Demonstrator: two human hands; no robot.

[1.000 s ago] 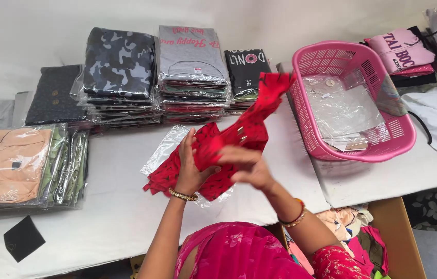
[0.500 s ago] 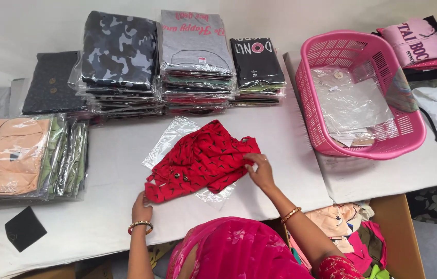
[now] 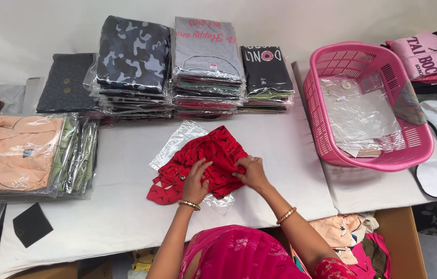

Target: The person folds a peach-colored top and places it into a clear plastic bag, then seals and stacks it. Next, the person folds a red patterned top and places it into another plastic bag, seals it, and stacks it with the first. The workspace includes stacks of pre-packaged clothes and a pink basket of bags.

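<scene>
White-covered table (image 3: 125,217) against a pale wall; along the far edge we note stacks of bagged folded garments: a camouflage stack (image 3: 133,62), a grey stack (image 3: 207,57), a lower black stack (image 3: 266,72). A peach bagged pile (image 3: 14,152) sits at the left, a pink plastic basket (image 3: 378,155) holding clear bags at the right. Near centre lies a red patterned garment (image 3: 213,150), resting partly on a clear plastic bag (image 3: 177,142) that shows at its far-left side and again at its near edge. We see the left hand (image 3: 197,181) pressed palm-down on the cloth, fingers spread and flat, holding nothing closed. The right hand (image 3: 252,171) touches the garment's right edge with fingers curled in, pinching a fold of red fabric. We judge the folding partly done: the upper part is gathered into a rough, compact block, but the near-left corner trails loose and creased, and the garment is not inside the bag. Its long axis runs diagonally, from near-left to far-right, the loose end pointing near-left towards the person.
</scene>
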